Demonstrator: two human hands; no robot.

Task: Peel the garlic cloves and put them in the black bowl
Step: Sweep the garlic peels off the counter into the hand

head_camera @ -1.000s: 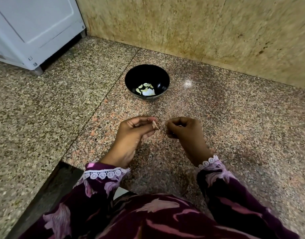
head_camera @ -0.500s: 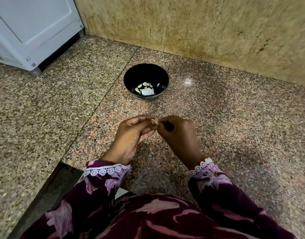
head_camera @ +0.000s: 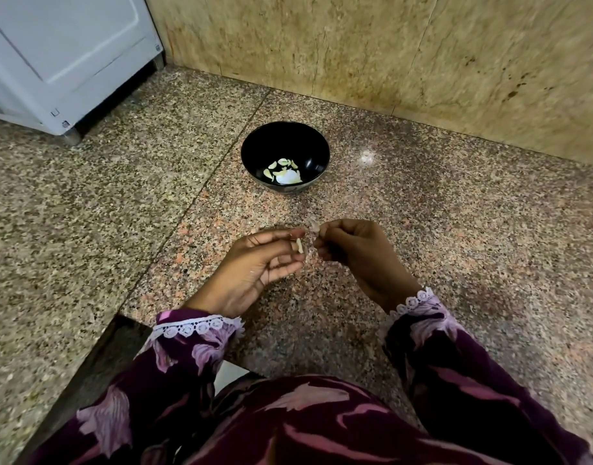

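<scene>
1. Sleeves (head_camera: 194, 344): dark purple fabric with pale floral print and white lace cuffs, one on each forearm, nearest the camera, behind both wrists.
2. Left hand (head_camera: 255, 266): palm turned up and inward, thumb and fingertips pinching a garlic clove (head_camera: 300, 246) at their tips; the remaining fingers lie loosely curled beneath it.
3. Garlic clove: small, pale and elongated, upright between the left thumb and fingers, just beside the right hand's fingertips.
4. Right hand (head_camera: 359, 255): fingers curled, thumb and forefinger pinching a thin translucent scrap of garlic skin (head_camera: 313, 226) at its upper tip; knuckles face up. The two hands stand close together, fingertips nearly meeting, whether touching cannot be told.
5. Granite floor (head_camera: 456, 263): speckled pink-grey stone beneath both hands, with a seam line running away past the left hand.
6. Black bowl (head_camera: 317, 152): round, glossy, upright on the floor well beyond the fingertips of both hands, roughly in line with the gap between them.
7. Peeled cloves (head_camera: 283, 169): several pale pieces lying in the bottom of the bowl, with a bright white patch among them.
8. White appliance (head_camera: 63, 55): far beyond and outward of the left hand, standing on a short foot.
9. Stone wall (head_camera: 389, 52): mottled tan panels, farthest, behind the bowl.
</scene>
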